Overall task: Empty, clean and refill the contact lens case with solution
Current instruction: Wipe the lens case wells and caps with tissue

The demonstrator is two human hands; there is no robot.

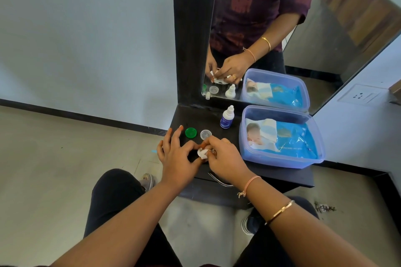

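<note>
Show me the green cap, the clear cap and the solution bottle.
green cap [191,132], head view, middle of its top.
clear cap [205,134], head view, its centre.
solution bottle [225,122], head view, on its blue label.

A single wide-angle camera on the person's head faces forward and steeply down, close above the black table [288,176]. The mirror [325,60] fills twelve to two o'clock, and the floor [65,169] lies at nine o'clock.
</note>
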